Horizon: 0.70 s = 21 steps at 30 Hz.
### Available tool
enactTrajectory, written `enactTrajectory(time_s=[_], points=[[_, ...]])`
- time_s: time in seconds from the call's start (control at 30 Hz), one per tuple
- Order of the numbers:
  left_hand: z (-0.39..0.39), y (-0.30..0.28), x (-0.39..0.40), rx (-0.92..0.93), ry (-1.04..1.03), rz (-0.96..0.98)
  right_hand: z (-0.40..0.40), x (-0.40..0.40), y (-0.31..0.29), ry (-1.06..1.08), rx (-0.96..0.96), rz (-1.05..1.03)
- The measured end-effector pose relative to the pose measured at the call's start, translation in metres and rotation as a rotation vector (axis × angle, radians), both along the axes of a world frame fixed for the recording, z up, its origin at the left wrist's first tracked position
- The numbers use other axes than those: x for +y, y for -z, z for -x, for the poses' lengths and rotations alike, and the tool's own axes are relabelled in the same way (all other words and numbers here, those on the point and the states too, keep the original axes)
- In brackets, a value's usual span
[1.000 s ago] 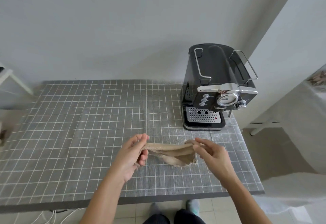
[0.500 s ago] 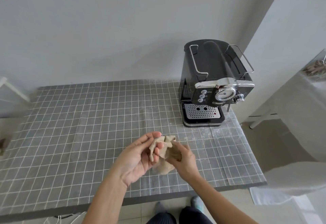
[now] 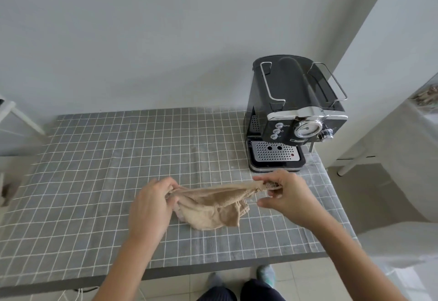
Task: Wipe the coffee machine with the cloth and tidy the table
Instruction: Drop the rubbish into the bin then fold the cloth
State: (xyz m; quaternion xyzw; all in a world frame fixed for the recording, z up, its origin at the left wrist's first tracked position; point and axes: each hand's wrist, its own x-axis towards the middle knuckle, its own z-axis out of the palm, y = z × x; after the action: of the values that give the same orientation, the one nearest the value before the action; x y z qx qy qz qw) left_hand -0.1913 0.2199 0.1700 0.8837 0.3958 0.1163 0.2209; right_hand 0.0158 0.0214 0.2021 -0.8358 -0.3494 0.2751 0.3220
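Grey checked cloth covers the bench [image 3: 94,182]. Both hands, left hand [image 3: 151,208] and right hand [image 3: 286,194], pinch opposite ends of a soft, limp beige towel cloth [image 3: 213,206] near a black coffee machine [image 3: 294,115] far right.

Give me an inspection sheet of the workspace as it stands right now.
Surface: table under a grey grid-pattern tablecloth; pale dusty smears near the machine.
Job's things: black coffee machine upright at the far right corner; beige cloth stretched between both hands above the table, its middle sagging.
Clutter: nothing seen on the tablecloth.
Grips: left hand grips the cloth's left end; right hand pinches its right end.
Cables: white cords hang below the near table edge.
Surroundings: pale wall behind; white frame at far left; covered furniture on the right; tiled floor, the person's feet below.
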Motion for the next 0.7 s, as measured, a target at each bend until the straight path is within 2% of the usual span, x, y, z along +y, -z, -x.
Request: enactTrajectory(time_s=[0.1, 0.2, 0.3, 0.33, 0.43, 0.5, 0.6, 0.7], points=[[-0.002, -0.006, 0.011, 0.031, 0.006, -0.203, -0.004, 0.005, -0.012, -0.053, -0.138, -0.077], [-0.003, -0.019, 0.026, 0.095, 0.003, -0.379, -0.011, 0.009, -0.021, -0.067, -0.108, -0.185], [0.000, -0.028, 0.043, 0.076, 0.091, -0.445, -0.020, 0.014, -0.034, -0.014, -0.069, -0.261], [0.000, -0.031, 0.046, 0.011, 0.136, -0.391, -0.023, 0.015, -0.036, 0.006, -0.051, -0.305], [-0.006, -0.039, 0.048, -0.232, 0.172, 0.003, -0.032, 0.023, -0.041, 0.058, 0.011, -0.439], [-0.009, -0.040, 0.054, -0.307, 0.184, 0.161, -0.038, 0.031, -0.042, 0.133, 0.063, -0.488], [-0.011, -0.043, 0.071, -0.273, 0.211, 0.398, -0.053, 0.048, -0.033, 0.224, 0.101, -0.480], [-0.010, -0.054, 0.096, -0.171, 0.251, 0.375, -0.066, 0.063, -0.030, 0.250, 0.104, -0.453]])
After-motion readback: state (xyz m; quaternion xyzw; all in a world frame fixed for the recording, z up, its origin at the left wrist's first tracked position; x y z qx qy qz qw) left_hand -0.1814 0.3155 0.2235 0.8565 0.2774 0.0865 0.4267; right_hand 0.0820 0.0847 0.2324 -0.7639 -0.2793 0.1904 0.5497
